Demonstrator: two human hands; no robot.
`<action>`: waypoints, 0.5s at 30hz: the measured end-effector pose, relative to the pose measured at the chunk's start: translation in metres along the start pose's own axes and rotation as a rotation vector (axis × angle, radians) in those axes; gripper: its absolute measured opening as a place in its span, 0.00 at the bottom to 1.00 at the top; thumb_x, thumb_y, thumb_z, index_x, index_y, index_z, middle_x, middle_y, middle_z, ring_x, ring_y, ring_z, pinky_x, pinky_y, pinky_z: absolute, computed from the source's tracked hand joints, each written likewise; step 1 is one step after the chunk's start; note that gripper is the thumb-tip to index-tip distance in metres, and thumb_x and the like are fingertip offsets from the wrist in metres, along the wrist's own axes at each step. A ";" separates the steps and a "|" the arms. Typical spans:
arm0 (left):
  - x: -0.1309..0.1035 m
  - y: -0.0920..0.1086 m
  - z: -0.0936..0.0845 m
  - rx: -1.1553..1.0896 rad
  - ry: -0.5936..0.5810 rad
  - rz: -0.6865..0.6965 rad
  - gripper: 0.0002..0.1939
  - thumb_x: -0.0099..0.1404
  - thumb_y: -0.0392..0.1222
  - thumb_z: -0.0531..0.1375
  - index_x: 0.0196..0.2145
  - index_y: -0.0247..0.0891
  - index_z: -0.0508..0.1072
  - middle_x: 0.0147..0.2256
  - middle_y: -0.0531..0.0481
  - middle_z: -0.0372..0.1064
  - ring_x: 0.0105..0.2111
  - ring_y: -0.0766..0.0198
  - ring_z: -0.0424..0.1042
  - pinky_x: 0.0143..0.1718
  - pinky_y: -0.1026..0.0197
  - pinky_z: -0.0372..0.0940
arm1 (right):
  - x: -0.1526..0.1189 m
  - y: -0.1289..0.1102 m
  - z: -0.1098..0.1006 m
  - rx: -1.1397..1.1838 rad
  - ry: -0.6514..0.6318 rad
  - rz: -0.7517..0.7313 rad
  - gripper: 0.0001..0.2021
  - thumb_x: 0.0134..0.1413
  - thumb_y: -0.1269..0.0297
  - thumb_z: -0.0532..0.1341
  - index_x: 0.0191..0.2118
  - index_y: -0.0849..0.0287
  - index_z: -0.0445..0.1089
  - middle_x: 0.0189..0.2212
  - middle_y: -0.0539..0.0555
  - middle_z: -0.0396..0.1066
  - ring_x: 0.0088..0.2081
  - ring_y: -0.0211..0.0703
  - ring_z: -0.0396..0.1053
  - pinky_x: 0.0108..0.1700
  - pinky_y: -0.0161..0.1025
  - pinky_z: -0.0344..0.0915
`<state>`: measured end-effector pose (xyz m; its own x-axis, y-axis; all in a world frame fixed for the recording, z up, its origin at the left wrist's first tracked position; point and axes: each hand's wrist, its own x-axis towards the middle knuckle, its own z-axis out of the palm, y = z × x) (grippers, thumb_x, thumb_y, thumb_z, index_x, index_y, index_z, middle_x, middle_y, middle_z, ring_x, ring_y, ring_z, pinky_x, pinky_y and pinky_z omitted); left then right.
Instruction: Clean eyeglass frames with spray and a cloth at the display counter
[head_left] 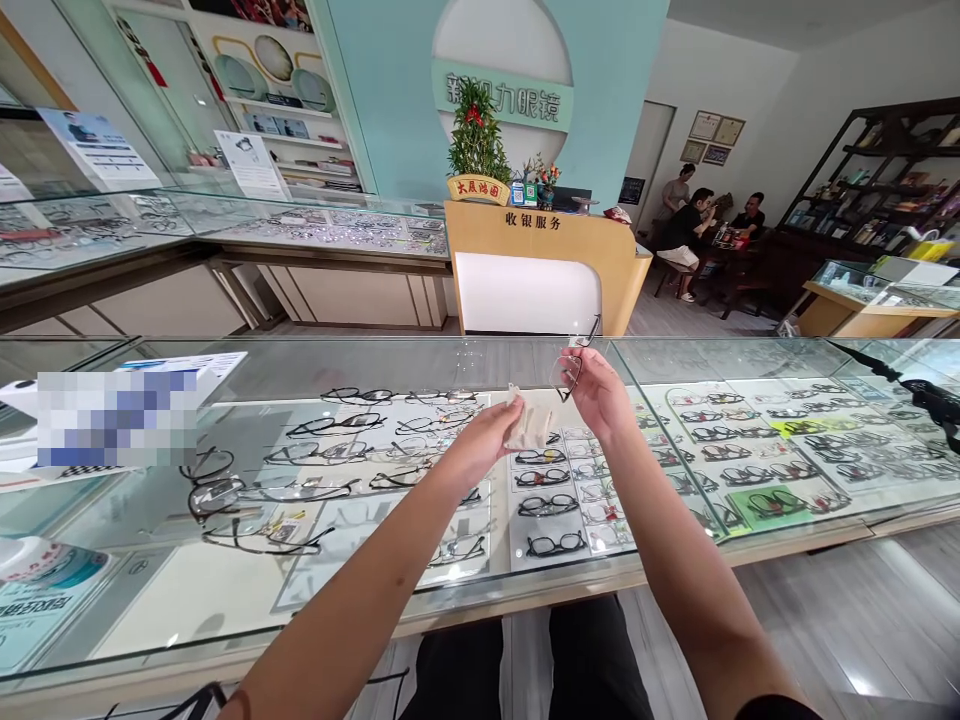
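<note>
My left hand is closed on a crumpled beige cloth, pinched at its upper edge by the thumb. Up and to the right, my right hand grips a pair of dark-framed eyeglasses. One lens faces left toward the cloth, and a temple points upward above the fingers. Cloth and glasses are apart. Both hands hover over the glass display counter. Rows of dark eyeglass frames show beneath them, partly hidden by my left forearm.
Several glasses lie at the counter's left, near a white box and a bottle. A black strap rests at right. Beyond stand a cashier desk and more showcases. People sit at a back table.
</note>
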<state>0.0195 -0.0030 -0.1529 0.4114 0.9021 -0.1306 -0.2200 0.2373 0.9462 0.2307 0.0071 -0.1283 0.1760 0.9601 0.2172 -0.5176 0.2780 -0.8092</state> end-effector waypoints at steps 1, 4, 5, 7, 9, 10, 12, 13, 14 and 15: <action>-0.002 -0.001 0.003 0.023 -0.024 -0.052 0.27 0.59 0.65 0.77 0.40 0.39 0.82 0.40 0.43 0.82 0.42 0.53 0.82 0.46 0.52 0.77 | 0.001 -0.001 -0.002 -0.005 -0.002 -0.008 0.16 0.51 0.48 0.80 0.36 0.49 0.79 0.47 0.52 0.82 0.47 0.46 0.77 0.48 0.42 0.73; -0.010 -0.005 0.013 0.105 -0.116 -0.177 0.28 0.55 0.53 0.82 0.49 0.40 0.82 0.48 0.44 0.82 0.48 0.53 0.81 0.53 0.53 0.73 | 0.003 -0.004 -0.005 -0.011 0.003 -0.025 0.16 0.50 0.49 0.80 0.35 0.49 0.78 0.48 0.52 0.82 0.47 0.45 0.77 0.48 0.42 0.73; -0.013 -0.006 0.016 0.138 -0.148 -0.187 0.29 0.54 0.49 0.82 0.51 0.41 0.81 0.50 0.44 0.82 0.50 0.52 0.80 0.54 0.53 0.72 | 0.003 -0.005 -0.006 -0.008 0.004 -0.028 0.16 0.50 0.49 0.80 0.35 0.49 0.78 0.48 0.51 0.82 0.47 0.45 0.77 0.48 0.41 0.73; -0.016 -0.009 0.019 0.201 -0.210 -0.198 0.31 0.54 0.45 0.80 0.54 0.41 0.79 0.51 0.45 0.81 0.53 0.52 0.79 0.55 0.53 0.70 | 0.004 -0.005 -0.007 0.008 0.000 -0.036 0.16 0.50 0.50 0.81 0.36 0.49 0.78 0.48 0.51 0.82 0.47 0.44 0.77 0.48 0.40 0.72; -0.018 -0.013 0.021 0.266 -0.280 -0.207 0.30 0.57 0.46 0.77 0.56 0.41 0.78 0.52 0.45 0.80 0.54 0.52 0.77 0.58 0.52 0.69 | 0.004 -0.006 -0.007 0.024 -0.014 -0.038 0.15 0.51 0.50 0.81 0.36 0.49 0.79 0.48 0.50 0.83 0.47 0.43 0.76 0.47 0.39 0.72; -0.019 -0.015 0.022 0.306 -0.314 -0.211 0.29 0.59 0.47 0.75 0.57 0.42 0.78 0.52 0.45 0.80 0.56 0.51 0.76 0.59 0.51 0.68 | 0.003 -0.006 -0.007 0.028 -0.021 -0.039 0.15 0.51 0.50 0.81 0.37 0.49 0.80 0.48 0.50 0.83 0.47 0.43 0.76 0.47 0.38 0.72; -0.020 -0.019 0.022 0.384 -0.372 -0.213 0.28 0.61 0.47 0.70 0.59 0.43 0.79 0.54 0.45 0.80 0.59 0.50 0.74 0.62 0.50 0.66 | 0.003 -0.007 -0.006 0.017 -0.033 -0.044 0.14 0.53 0.50 0.80 0.37 0.49 0.80 0.48 0.50 0.83 0.47 0.43 0.76 0.46 0.38 0.72; -0.020 -0.021 0.023 0.415 -0.399 -0.208 0.27 0.62 0.47 0.68 0.60 0.44 0.79 0.55 0.46 0.80 0.61 0.49 0.73 0.63 0.50 0.66 | 0.002 -0.007 -0.005 0.004 -0.038 -0.050 0.14 0.53 0.49 0.80 0.37 0.49 0.80 0.48 0.50 0.83 0.47 0.43 0.76 0.46 0.38 0.72; -0.020 -0.022 0.023 0.445 -0.423 -0.197 0.27 0.63 0.47 0.66 0.60 0.45 0.80 0.55 0.47 0.80 0.62 0.49 0.73 0.64 0.50 0.66 | 0.002 -0.007 -0.004 -0.013 -0.040 -0.057 0.14 0.53 0.49 0.79 0.37 0.49 0.79 0.48 0.51 0.82 0.47 0.44 0.76 0.46 0.39 0.72; -0.021 -0.023 0.023 0.480 -0.442 -0.173 0.26 0.64 0.46 0.65 0.60 0.45 0.81 0.54 0.48 0.81 0.62 0.49 0.73 0.64 0.51 0.66 | 0.001 -0.008 -0.003 -0.033 -0.040 -0.066 0.14 0.53 0.48 0.79 0.36 0.49 0.79 0.48 0.51 0.82 0.48 0.45 0.76 0.46 0.40 0.72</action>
<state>0.0362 -0.0352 -0.1657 0.7513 0.6087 -0.2549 0.2567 0.0863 0.9626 0.2378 0.0057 -0.1236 0.1754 0.9403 0.2916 -0.4780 0.3403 -0.8097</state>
